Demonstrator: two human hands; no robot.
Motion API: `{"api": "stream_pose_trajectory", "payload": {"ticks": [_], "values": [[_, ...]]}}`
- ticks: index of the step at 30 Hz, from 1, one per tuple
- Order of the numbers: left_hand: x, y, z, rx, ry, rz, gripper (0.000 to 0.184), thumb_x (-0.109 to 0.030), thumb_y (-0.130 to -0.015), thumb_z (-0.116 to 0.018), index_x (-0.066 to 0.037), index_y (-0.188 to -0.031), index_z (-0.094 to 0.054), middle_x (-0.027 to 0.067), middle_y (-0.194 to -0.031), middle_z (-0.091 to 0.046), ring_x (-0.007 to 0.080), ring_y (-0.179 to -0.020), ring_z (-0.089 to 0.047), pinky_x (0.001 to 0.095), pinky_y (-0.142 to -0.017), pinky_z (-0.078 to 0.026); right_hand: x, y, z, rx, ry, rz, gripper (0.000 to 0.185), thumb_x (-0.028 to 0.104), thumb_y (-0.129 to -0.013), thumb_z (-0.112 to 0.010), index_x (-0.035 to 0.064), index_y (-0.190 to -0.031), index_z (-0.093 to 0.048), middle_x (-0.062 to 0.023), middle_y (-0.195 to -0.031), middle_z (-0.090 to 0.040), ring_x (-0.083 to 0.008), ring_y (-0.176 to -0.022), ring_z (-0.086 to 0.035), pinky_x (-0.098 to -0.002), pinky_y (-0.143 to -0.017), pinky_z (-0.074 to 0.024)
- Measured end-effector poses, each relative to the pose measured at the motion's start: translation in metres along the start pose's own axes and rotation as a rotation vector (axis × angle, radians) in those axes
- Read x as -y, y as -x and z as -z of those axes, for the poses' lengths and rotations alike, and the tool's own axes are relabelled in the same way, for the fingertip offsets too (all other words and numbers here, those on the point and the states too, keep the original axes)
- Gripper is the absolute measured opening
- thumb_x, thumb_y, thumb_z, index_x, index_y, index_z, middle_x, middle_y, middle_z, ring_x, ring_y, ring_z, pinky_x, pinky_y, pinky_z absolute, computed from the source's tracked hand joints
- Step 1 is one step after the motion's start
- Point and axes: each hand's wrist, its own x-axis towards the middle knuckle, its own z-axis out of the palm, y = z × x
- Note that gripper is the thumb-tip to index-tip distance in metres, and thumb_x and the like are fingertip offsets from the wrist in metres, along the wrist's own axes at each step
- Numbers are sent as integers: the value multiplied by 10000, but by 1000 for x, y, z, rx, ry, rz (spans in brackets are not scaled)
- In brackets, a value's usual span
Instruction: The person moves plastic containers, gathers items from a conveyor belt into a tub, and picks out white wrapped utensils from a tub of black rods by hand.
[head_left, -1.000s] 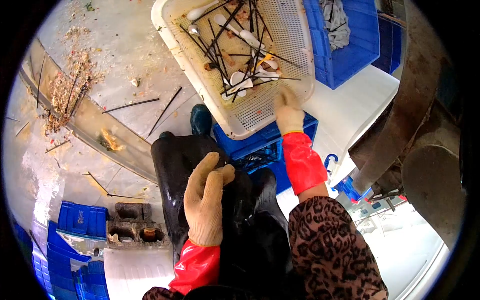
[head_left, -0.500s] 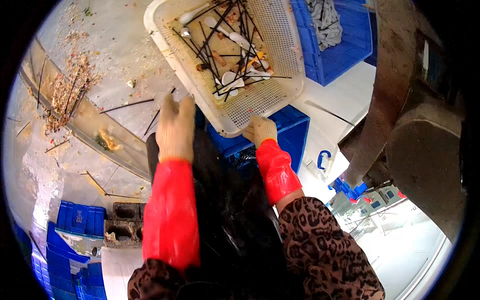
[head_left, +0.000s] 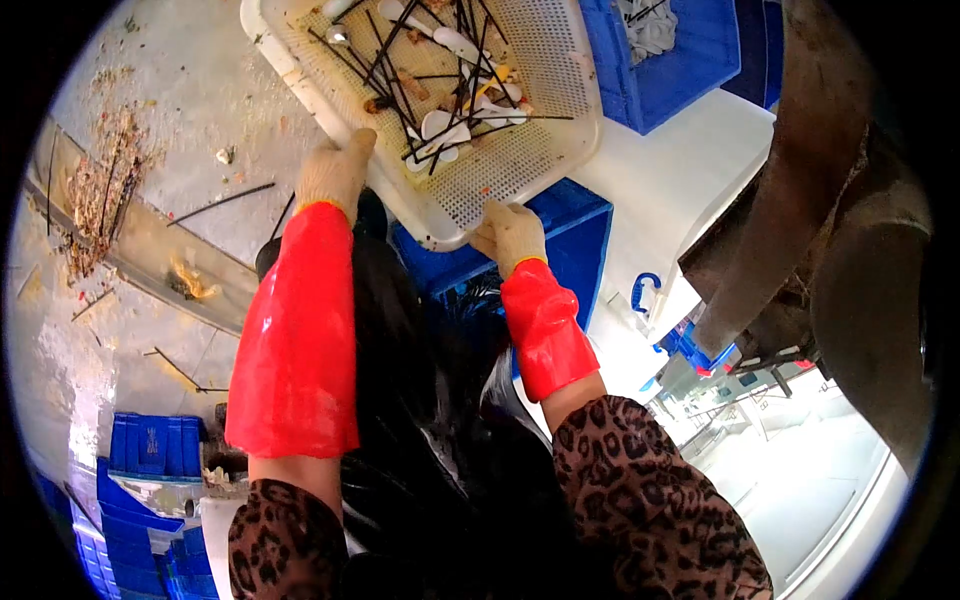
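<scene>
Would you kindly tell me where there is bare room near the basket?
The white surface between the basket, the upper blue bin and the dark metal looks bare. The basket's right side is nearly free; its middle is crowded with sticks and spoons.

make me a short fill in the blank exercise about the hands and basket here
1. The left hand and right hand both wear pale ____.
2. Among the black sticks in the basket lie white ____ with rounded bowls.
3. The long shiny cuffs are bright ____.
4. The bin partly hidden by the basket is coloured ____.

Missing words: gloves; spoons; red; blue.
</scene>
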Motion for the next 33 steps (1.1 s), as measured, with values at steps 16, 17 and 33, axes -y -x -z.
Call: {"api": "stream_pose_trajectory", "payload": {"ticks": [16, 17, 33], "values": [[-1, 223, 75, 76, 188, -116, 317, -227, -751, -477, 54, -895, -506, 21, -637, -510, 90, -532, -444, 244, -457, -351, 46, 223, 20, 131, 289, -336, 284, 246, -762, -369, 55, -815, -573, -174, -867, -540, -310, -831, -507, -356, -720, -406], [33, 206, 86, 82, 75, -161, 282, -227, -759, -476, 37, -853, -510, 12, -622, -499, 84, -516, -440, 228, -436, -338, 43, 243, 26, 166, 214, -435, 281, 229, -766, -354, 64, -824, -574, -180, -874, -536, -314, -832, -506, -365, -720, -404], [72, 438, 193, -279, 98, 120, 106, -196, -739, -447, -95, -748, -475, 40, -493, -448, 170, -364, -397, 274, -356, -325, 5, 393, 108, -198, -258, -289, 261, 208, -750, -372, 33, -801, -558, -174, -866, -530, -316, -824, -512, -378, -688, -407]]}}
